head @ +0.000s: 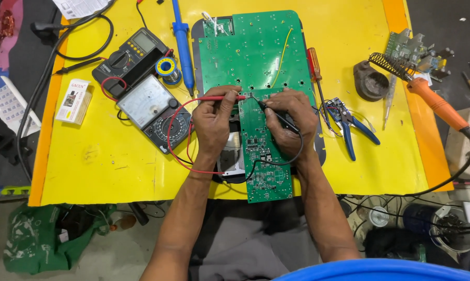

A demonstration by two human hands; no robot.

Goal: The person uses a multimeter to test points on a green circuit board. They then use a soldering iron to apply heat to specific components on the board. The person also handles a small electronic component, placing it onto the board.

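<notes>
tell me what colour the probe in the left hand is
Red: the left hand holds a red probe with a red lead, its tip on the green circuit board. Head view.

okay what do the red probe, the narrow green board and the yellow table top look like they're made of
Red probe, in the left hand: looks like smooth moulded plastic with a thin metal tip. Narrow green board: probably rigid laminate, glossy green coat, dotted with small parts. Yellow table top: seemingly painted or laminated sheet, scuffed matte.

arms: bare, no sleeves | wrists: no watch | lap: grey trousers
</notes>
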